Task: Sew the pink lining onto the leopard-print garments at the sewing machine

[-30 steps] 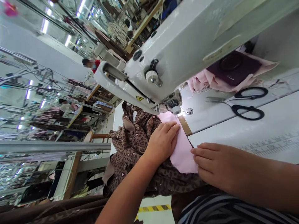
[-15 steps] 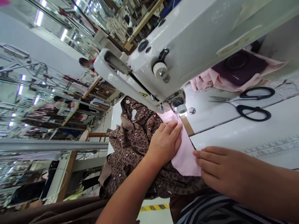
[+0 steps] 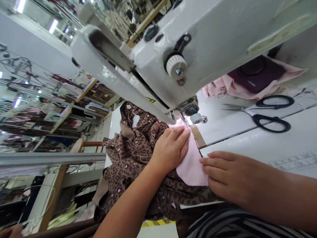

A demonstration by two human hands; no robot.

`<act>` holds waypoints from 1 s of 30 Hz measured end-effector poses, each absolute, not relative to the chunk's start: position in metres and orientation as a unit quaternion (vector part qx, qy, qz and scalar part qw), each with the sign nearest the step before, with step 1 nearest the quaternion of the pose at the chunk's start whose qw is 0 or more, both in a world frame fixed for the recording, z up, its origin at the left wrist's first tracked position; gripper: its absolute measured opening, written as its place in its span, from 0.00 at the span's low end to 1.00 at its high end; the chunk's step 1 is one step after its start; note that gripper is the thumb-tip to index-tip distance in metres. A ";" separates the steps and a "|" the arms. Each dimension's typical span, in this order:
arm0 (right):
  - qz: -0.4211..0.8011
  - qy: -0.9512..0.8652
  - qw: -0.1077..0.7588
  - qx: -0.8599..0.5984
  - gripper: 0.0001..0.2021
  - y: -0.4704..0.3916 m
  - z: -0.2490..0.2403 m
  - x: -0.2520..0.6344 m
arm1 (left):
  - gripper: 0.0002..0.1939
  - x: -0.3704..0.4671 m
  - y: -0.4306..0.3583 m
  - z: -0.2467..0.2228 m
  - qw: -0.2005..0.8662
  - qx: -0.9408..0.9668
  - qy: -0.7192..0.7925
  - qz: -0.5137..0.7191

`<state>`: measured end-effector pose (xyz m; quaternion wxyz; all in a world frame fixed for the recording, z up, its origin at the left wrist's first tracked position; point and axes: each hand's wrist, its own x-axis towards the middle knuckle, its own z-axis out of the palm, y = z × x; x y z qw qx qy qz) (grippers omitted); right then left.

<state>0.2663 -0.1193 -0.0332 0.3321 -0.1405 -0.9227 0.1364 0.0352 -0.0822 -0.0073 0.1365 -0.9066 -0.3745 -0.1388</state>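
Note:
A pink fabric piece (image 3: pixel 192 170) lies over a brown leopard-print garment (image 3: pixel 133 155), its far end under the needle area of a white sewing machine (image 3: pixel 158 66). My left hand (image 3: pixel 170 147) rests flat on the pink piece, fingertips just short of the presser foot (image 3: pixel 184 120). At the right edge of that piece, my right hand (image 3: pixel 223 172) has its fingers together on the border, near a thin dark edge below it; its thumb is hidden. The garment spreads left of the machine and hangs toward my lap.
Black-handled scissors (image 3: pixel 269 114) lie on the white table, right of the needle. Behind them a dark purple object (image 3: pixel 256 74) sits on pink fabric scraps (image 3: pixel 218 86). A printed ruler scale (image 3: pixel 294 160) runs along the table. Workstations and racks fill the background left.
The pink piece has advanced slightly toward the needle, and both hands have moved along with it. The view has shifted, so the machine head appears larger.

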 end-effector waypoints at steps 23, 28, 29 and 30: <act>0.161 -0.946 0.260 -0.105 0.14 -0.096 -0.030 0.266 | 0.09 0.031 -0.075 -0.010 0.113 -0.908 -0.362 -0.178; 0.155 -0.945 0.270 -0.104 0.14 -0.088 -0.029 0.262 | 0.11 0.024 -0.066 -0.012 0.097 -0.908 -0.370 -0.171; 0.155 -0.945 0.268 -0.104 0.14 -0.086 -0.030 0.261 | 0.11 0.022 -0.064 -0.013 0.093 -0.908 -0.374 -0.166; 0.155 -0.946 0.264 -0.104 0.14 -0.084 -0.030 0.260 | 0.12 0.021 -0.062 -0.013 0.091 -0.908 -0.377 -0.160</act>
